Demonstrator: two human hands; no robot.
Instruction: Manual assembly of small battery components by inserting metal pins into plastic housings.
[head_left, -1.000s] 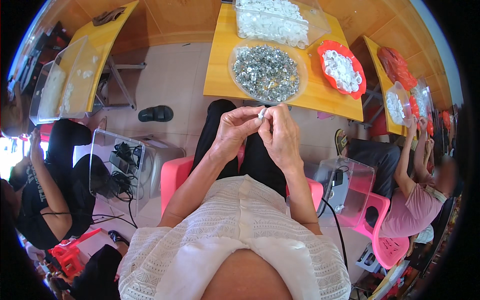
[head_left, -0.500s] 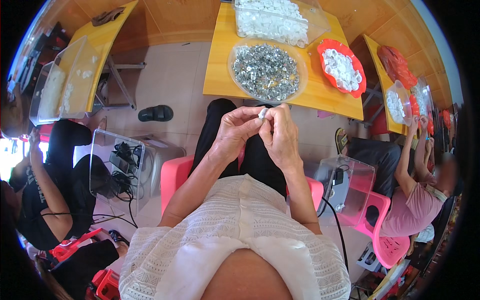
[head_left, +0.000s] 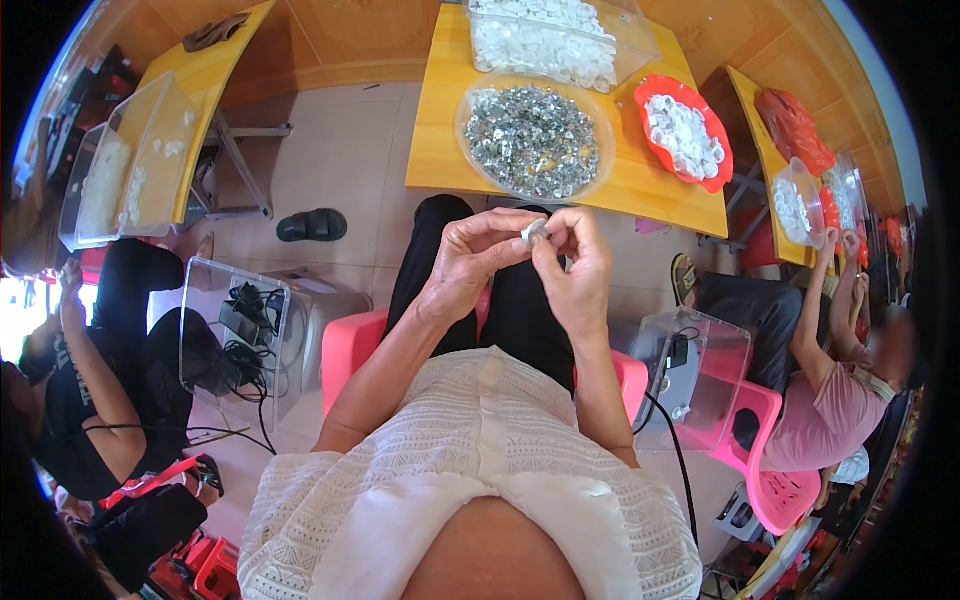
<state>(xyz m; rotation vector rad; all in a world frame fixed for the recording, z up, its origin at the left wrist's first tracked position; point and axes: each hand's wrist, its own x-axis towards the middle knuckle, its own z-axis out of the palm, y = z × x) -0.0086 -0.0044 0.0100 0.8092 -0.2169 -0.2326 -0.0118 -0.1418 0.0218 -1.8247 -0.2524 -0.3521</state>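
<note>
Clearly, on the far left a clear plastic bin [head_left: 120, 170] is sitting on a yellow side table [head_left: 205, 65], and a co-worker in black [head_left: 90, 380] is sitting below it. Moving toward the middle, the left hand [head_left: 470, 265] is curling its fingers inward over the lap, thumb and forefinger closing on a small white cap-like piece [head_left: 533, 232]. Both hands are meeting at that piece, pinching it together just in front of the yellow table [head_left: 440, 150]. It is looking pale, rounded and tiny, partly hidden by the fingertips, so its exact shape is hard to tell. It is probably feather-light, fairly stiff and easy to drop, so gripping its rim between fingertips seems best. The right hand [head_left: 575, 270] is pressing it from the other side. Beyond, a clear bowl of silvery metal bits [head_left: 535, 140] is sitting on the table, then a red tray of white pieces [head_left: 685, 135] further right.
</note>
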